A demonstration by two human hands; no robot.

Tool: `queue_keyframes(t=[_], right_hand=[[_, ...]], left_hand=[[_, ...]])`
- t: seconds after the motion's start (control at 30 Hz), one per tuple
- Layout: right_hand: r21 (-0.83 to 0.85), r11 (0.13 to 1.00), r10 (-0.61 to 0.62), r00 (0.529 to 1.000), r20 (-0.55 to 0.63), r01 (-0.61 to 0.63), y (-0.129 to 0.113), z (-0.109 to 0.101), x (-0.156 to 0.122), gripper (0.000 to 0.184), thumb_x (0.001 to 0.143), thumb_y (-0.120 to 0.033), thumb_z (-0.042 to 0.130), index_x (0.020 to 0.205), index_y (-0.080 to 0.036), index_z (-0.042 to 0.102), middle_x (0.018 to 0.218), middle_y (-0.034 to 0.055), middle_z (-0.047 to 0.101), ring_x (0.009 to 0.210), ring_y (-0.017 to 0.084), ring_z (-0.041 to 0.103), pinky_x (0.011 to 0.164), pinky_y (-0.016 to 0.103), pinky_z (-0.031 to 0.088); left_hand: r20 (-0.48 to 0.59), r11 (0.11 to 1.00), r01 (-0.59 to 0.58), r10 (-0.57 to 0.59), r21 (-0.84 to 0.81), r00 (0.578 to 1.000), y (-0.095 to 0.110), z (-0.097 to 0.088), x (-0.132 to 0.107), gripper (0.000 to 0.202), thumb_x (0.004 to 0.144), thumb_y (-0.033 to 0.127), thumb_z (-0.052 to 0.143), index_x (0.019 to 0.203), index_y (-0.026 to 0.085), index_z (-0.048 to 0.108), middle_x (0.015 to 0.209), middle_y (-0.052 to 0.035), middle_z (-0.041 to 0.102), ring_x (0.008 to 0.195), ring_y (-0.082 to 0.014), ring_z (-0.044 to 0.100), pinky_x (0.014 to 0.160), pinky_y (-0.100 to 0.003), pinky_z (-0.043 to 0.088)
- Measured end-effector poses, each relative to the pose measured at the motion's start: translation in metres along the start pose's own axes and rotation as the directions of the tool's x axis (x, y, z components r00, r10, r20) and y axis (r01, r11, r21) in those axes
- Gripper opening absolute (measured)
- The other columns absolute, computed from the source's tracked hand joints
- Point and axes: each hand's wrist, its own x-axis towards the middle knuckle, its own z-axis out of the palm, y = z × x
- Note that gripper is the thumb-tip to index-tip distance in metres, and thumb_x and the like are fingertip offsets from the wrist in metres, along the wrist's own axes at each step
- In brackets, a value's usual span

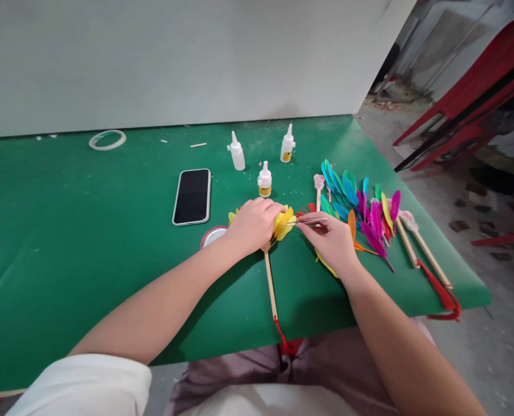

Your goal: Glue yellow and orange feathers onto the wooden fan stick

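While the left hand (257, 222) is covering yellow feathers (285, 223), grip hidden, the right hand (335, 240) is pinching tweezers (309, 221), seemingly positioning one, next needing steadiness.

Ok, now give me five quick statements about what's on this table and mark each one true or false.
1. The right hand holds tweezers. True.
2. The phone lies right of the three bottles. False: it lies to their left.
3. The left hand is at yellow feathers. True.
4. The white ring rests on the phone. False: it lies on the green table.
5. The wooden stick below the left hand has a red cord. True.
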Motion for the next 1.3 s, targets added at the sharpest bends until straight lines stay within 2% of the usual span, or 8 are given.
queue_keyframes(t=[0.13, 0.23, 0.33, 0.43, 0.53, 0.8, 1.03, 1.3], right_hand=[[0.03, 0.999, 0.015, 1.0, 0.018, -0.015, -0.003, -0.001, -0.002, 0.01, 0.072, -0.025, 0.066, 0.081, -0.019, 0.067, 0.079, 0.0028, 0.071, 0.074, 0.017, 0.067, 0.073, 0.033, 0.057], [0.1, 0.995, -0.018, 0.999, -0.034, 0.021, -0.005, -0.002, -0.003, 0.006, 0.072, -0.025, 0.066, 0.076, -0.02, 0.065, 0.079, 0.0028, 0.07, 0.076, 0.017, 0.067, 0.069, 0.031, 0.057], [0.191, 0.98, -0.036, 0.992, -0.117, 0.058, -0.007, -0.003, -0.004, 0.009, 0.075, -0.027, 0.064, 0.072, -0.02, 0.061, 0.08, 0.0025, 0.067, 0.074, 0.016, 0.066, 0.064, 0.029, 0.055], [0.282, 0.96, 0.036, 0.99, -0.137, 0.004, -0.01, -0.005, -0.003, 0.013, 0.08, -0.034, 0.058, 0.079, -0.021, 0.056, 0.076, 0.0018, 0.066, 0.069, 0.017, 0.066, 0.064, 0.031, 0.054], [0.326, 0.945, 0.081, 0.989, -0.124, -0.037, -0.011, -0.006, -0.002, 0.016, 0.084, -0.038, 0.052, 0.082, -0.022, 0.05, 0.073, 0.0019, 0.067, 0.068, 0.018, 0.065, 0.065, 0.033, 0.054], [0.337, 0.94, 0.101, 0.988, -0.12, -0.055, -0.011, -0.006, -0.002, 0.021, 0.089, -0.039, 0.041, 0.077, -0.022, 0.046, 0.065, 0.0005, 0.067, 0.06, 0.016, 0.062, 0.059, 0.03, 0.051], [0.311, 0.949, 0.087, 0.993, -0.076, -0.06, -0.012, -0.005, -0.003, 0.025, 0.089, -0.039, 0.042, 0.075, -0.021, 0.053, 0.063, 0.0003, 0.066, 0.059, 0.015, 0.06, 0.059, 0.03, 0.049], [0.268, 0.962, 0.068, 0.997, -0.031, -0.058, -0.006, -0.004, -0.003, 0.024, 0.087, -0.038, 0.042, 0.072, -0.022, 0.05, 0.064, 0.0003, 0.066, 0.059, 0.014, 0.06, 0.059, 0.029, 0.05]], left_hand=[[0.02, 0.997, 0.025, -0.023, -0.076, 1.0, 0.001, -0.001, 0.001, 0.025, 0.084, 0.01, 0.036, 0.098, 0.015, 0.056, 0.095, -0.0075, 0.063, 0.089, -0.0219, 0.053, 0.078, -0.037, 0.04], [0.037, 0.916, 0.139, -0.135, -0.375, 0.99, 0.004, -0.005, 0.003, 0.017, 0.081, 0.011, 0.04, 0.09, 0.016, 0.053, 0.09, -0.0059, 0.06, 0.086, -0.019, 0.052, 0.079, -0.036, 0.039], [0.222, 0.423, 0.274, -0.169, -0.863, 0.96, 0.01, -0.015, 0.003, 0.013, 0.076, 0.018, 0.051, 0.087, 0.019, 0.045, 0.078, -0.0002, 0.051, 0.07, -0.0128, 0.05, 0.066, -0.029, 0.039], [0.374, -0.186, 0.379, 0.061, -0.906, 0.925, 0.017, -0.028, 0.001, 0.02, 0.072, 0.022, 0.053, 0.087, 0.021, 0.039, 0.063, 0.0047, 0.042, 0.053, -0.0092, 0.042, 0.053, -0.025, 0.032], [0.398, -0.406, 0.436, 0.178, -0.803, 0.9, 0.022, -0.037, -0.001, 0.023, 0.067, 0.02, 0.054, 0.084, 0.022, 0.038, 0.055, 0.0061, 0.037, 0.047, -0.0085, 0.037, 0.049, -0.025, 0.027], [0.389, -0.514, 0.471, 0.266, -0.717, 0.882, 0.028, -0.042, -0.004, 0.033, 0.056, 0.018, 0.061, 0.076, 0.023, 0.035, 0.048, 0.0067, 0.033, 0.041, -0.0084, 0.032, 0.045, -0.026, 0.023], [0.337, -0.562, 0.432, 0.271, -0.705, 0.902, 0.036, -0.045, -0.005, 0.049, 0.073, 0.064, 0.052, 0.064, 0.019, 0.033, 0.048, 0.0058, 0.031, 0.044, -0.0081, 0.033, 0.045, -0.023, 0.025], [0.308, -0.552, 0.379, 0.22, -0.743, 0.925, 0.037, -0.04, -0.006, 0.043, 0.07, 0.038, 0.071, 0.064, 0.018, 0.035, 0.049, 0.0072, 0.038, 0.044, -0.0064, 0.041, 0.046, -0.02, 0.033]])
